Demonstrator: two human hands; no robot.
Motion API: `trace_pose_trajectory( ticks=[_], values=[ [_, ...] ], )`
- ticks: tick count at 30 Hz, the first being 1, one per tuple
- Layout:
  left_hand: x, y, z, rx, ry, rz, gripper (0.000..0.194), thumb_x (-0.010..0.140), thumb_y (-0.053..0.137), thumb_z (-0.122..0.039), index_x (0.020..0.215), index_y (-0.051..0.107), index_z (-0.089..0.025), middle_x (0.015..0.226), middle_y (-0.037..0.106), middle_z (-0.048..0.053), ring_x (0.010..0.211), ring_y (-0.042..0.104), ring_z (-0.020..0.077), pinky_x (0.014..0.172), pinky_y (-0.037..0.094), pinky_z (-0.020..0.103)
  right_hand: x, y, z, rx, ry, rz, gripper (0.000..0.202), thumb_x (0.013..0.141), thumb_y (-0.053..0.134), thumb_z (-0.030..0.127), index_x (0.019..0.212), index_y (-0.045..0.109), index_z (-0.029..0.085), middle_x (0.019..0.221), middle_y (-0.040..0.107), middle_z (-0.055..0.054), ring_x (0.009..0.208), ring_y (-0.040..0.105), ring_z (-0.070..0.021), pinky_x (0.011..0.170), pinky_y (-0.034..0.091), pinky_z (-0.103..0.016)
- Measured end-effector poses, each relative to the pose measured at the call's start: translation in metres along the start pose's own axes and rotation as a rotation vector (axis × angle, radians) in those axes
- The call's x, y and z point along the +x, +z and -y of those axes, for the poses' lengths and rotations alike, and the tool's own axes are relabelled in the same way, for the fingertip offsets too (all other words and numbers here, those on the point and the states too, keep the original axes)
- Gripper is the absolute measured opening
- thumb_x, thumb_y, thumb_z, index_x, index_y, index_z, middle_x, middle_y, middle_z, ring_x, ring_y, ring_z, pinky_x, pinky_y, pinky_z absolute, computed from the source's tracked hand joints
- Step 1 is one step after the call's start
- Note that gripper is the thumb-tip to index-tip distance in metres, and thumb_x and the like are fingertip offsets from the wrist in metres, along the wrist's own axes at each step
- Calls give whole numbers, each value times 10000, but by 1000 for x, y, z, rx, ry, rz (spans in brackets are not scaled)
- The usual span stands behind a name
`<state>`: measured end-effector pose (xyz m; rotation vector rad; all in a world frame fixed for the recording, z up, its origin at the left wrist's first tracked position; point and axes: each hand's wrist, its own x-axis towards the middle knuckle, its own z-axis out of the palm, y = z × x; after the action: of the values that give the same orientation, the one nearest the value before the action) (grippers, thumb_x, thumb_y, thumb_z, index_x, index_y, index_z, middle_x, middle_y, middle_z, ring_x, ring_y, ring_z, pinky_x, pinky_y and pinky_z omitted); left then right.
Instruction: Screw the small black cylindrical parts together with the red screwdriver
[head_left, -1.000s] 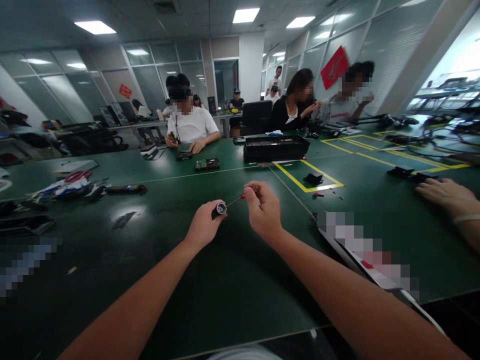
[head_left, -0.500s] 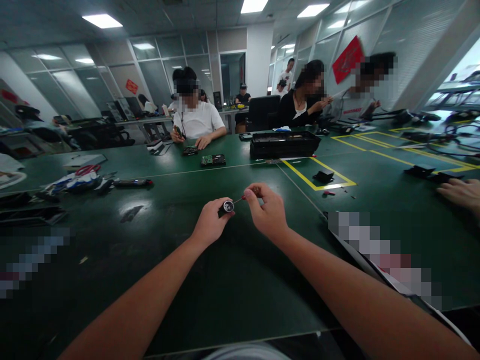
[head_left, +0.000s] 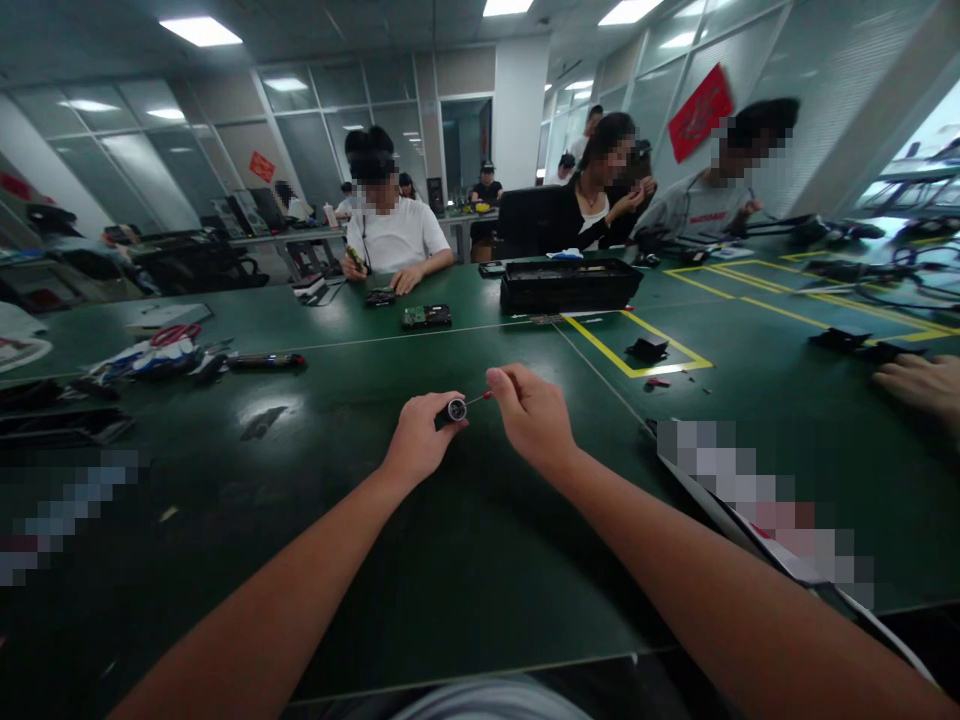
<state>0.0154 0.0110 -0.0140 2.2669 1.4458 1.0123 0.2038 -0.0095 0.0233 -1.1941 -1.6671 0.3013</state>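
My left hand (head_left: 418,437) is closed around a small black cylinder (head_left: 456,409), gripped between thumb and fingers. The cylinder's round, silver-rimmed end faces me. A slim screwdriver (head_left: 475,399) with a red collar reaches from the right to that rimmed end. My right hand (head_left: 534,415) is closed on the screwdriver, thumb over curled fingers, and its handle is hidden in the grip. Whether the tip sits inside the cylinder or only touches its rim is too small to tell. Both hands are just above the green table (head_left: 480,560).
Beyond my hands lie a circuit-board device (head_left: 426,317) and a long black bin (head_left: 568,287). A black bracket (head_left: 646,350) sits within yellow tape. Tools and gloves (head_left: 165,357) are piled at left. Another person's hand (head_left: 921,388) rests at far right; a co-worker (head_left: 397,235) sits opposite.
My right hand's fingers have shifted, so the brownish part seen between them earlier is now hidden. The cylinder and my left hand have barely moved.
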Motion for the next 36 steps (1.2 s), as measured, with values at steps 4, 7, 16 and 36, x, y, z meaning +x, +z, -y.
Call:
trace_pose_trajectory(
  ticks=[4, 7, 16, 36],
  values=[
    [-1, 0, 0, 2, -8, 8, 330, 870, 746, -171, 1186, 693, -252, 1163, 707, 24, 1102, 618, 242, 1019, 449, 418, 0, 0, 0, -36, -45, 6, 292, 1003, 419, 310, 1046, 684, 194, 776, 713, -30, 643, 624, -170, 617, 399, -297],
    [-1, -1, 2, 2, -31, -13, 342, 878, 734, -170, 1207, 686, -252, 1175, 702, 31, 1118, 615, 242, 1021, 452, 413, 0, 0, -1, -51, -40, 41, 314, 997, 388, 269, 1106, 670, 186, 791, 706, -36, 667, 624, -181, 622, 394, -304],
    [-1, 0, 0, 23, -27, -5, 335, 879, 735, -181, 1203, 686, -250, 1177, 702, 33, 1110, 616, 243, 1023, 451, 424, 0, 1, -1, -27, -28, 48, 303, 1008, 379, 291, 1196, 591, 184, 786, 674, -31, 683, 624, -193, 650, 408, -320],
    [2, -1, -6, 52, 22, 24, 381, 906, 694, -200, 1279, 646, -258, 1207, 681, 57, 1125, 601, 249, 1035, 440, 450, 8, 17, -27, 486, 372, -138, 282, 980, 434, 455, 878, 570, 230, 747, 613, -17, 680, 588, -180, 659, 470, -329]
  ],
)
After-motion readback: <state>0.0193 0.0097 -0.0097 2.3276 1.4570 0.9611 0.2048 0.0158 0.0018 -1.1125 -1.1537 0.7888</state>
